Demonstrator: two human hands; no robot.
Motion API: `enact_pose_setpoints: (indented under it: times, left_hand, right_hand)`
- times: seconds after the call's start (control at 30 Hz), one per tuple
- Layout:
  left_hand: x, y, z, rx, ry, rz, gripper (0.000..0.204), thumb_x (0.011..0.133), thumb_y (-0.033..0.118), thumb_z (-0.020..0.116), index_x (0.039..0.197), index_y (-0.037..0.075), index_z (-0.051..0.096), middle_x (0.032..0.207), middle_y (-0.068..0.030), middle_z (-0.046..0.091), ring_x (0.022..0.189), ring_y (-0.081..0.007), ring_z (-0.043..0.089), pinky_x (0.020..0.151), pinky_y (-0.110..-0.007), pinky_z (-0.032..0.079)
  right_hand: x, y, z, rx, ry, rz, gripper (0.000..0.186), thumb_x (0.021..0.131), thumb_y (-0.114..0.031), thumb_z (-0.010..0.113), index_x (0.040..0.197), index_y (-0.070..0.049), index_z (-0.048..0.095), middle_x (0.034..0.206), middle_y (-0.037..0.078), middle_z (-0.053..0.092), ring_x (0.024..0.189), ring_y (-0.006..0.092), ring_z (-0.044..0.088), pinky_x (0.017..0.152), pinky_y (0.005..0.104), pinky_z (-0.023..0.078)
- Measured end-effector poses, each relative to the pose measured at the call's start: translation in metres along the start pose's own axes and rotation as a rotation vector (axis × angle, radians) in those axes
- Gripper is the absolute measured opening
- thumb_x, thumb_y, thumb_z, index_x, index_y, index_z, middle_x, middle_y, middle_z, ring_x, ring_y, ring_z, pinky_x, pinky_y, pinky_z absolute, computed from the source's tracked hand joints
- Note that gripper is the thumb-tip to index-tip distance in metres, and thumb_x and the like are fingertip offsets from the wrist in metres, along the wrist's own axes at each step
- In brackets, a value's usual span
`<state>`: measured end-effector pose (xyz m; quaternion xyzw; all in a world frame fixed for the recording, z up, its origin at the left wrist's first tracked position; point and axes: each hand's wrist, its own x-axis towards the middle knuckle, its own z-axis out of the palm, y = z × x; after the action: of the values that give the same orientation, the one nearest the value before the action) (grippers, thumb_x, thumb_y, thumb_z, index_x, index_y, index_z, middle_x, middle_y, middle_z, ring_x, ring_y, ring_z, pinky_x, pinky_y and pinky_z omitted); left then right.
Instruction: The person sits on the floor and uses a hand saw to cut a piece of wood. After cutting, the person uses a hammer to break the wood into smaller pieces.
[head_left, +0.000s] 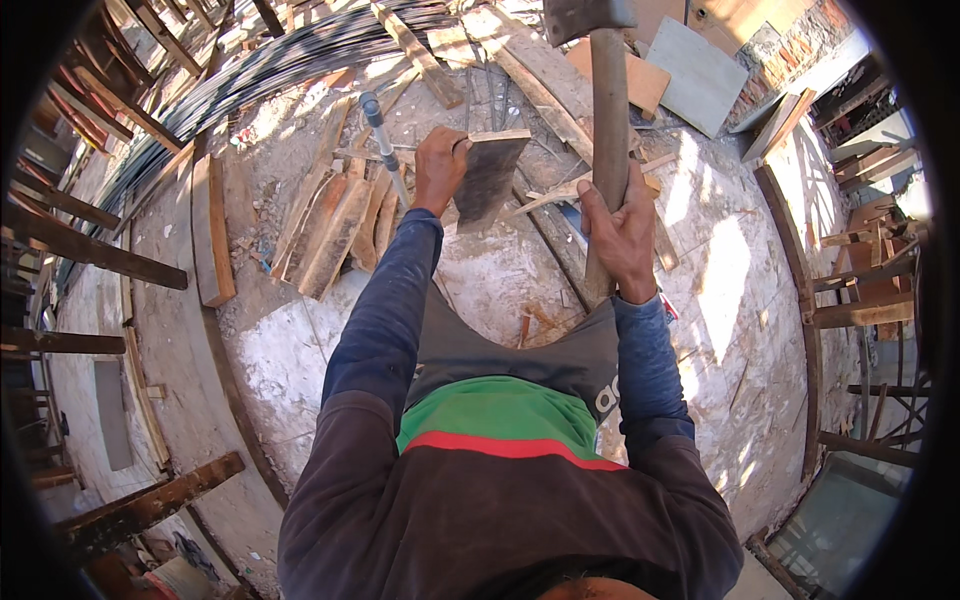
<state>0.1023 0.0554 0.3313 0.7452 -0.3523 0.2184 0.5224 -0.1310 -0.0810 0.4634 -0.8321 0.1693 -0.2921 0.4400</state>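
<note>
My left hand [438, 170] is closed on the upper left edge of a short wooden board [490, 182], holding it upright with its dark face toward me. In my right hand [624, 222] is an axe [609, 110], gripped low on its thick wooden handle. The axe head is raised at the top of the view and partly cut off by the frame. Just left of my left hand stands a thin light shaft with a blue-grey top [374, 115]; its kind is unclear. Split wood pieces [335, 225] lie left of my left forearm.
Long dark rods [300, 75] lie bundled at the far left. Planks [530, 75] and a grey flat panel [694, 75] lie ahead. Timber beams [213, 235] edge the dusty floor [725, 370] on the left, and another beam [790, 240] edges it on the right. Wooden posts [100, 250] jut in from the left.
</note>
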Motion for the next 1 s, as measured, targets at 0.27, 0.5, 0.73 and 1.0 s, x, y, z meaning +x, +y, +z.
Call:
enact_pose_setpoints:
  times: [0.27,0.5,0.73,1.0]
  left_hand:
    - [-0.004,-0.009,-0.008,0.002,-0.013,-0.098,0.015,0.078,0.006,0.074,0.092,0.000,0.072,0.089,-0.0168,0.065,0.083,-0.0355,0.064,0.075,-0.043,0.049]
    - [-0.006,0.047,-0.080,0.317,0.420,0.208,0.066,0.101,0.049,0.041,0.151,0.006,0.036,0.145,-0.0262,0.034,0.140,-0.0385,0.027,0.113,-0.051,0.020]
    - [-0.050,0.001,-0.078,0.115,0.188,-0.226,0.062,0.097,0.035,0.059,0.144,-0.001,0.040,0.139,-0.0268,0.043,0.132,-0.0418,0.041,0.111,-0.048,0.032]
    - [-0.045,0.039,-0.024,-0.004,-0.068,-0.088,0.066,0.087,0.028,0.073,0.139,-0.002,0.045,0.134,-0.0268,0.051,0.127,-0.0407,0.050,0.105,-0.045,0.041]
  right_hand:
    - [0.045,-0.085,-0.005,0.391,0.382,-0.338,0.023,0.089,-0.004,0.064,0.107,0.005,0.053,0.073,0.008,0.062,0.055,0.0137,0.059,0.055,0.0273,0.050]
    - [-0.032,0.103,0.078,-0.253,-0.208,0.120,0.041,0.074,-0.015,0.068,0.110,0.003,0.056,0.088,0.028,0.067,0.087,0.0468,0.065,0.078,0.0476,0.051]
    - [-0.026,0.080,0.058,-0.189,-0.207,0.190,0.046,0.078,-0.017,0.071,0.117,0.002,0.056,0.099,0.027,0.065,0.096,0.0421,0.064,0.084,0.0439,0.048]
    - [-0.043,0.041,0.017,-0.145,-0.261,0.115,0.046,0.082,-0.017,0.071,0.119,0.003,0.052,0.092,0.026,0.065,0.087,0.0394,0.065,0.076,0.0428,0.049]
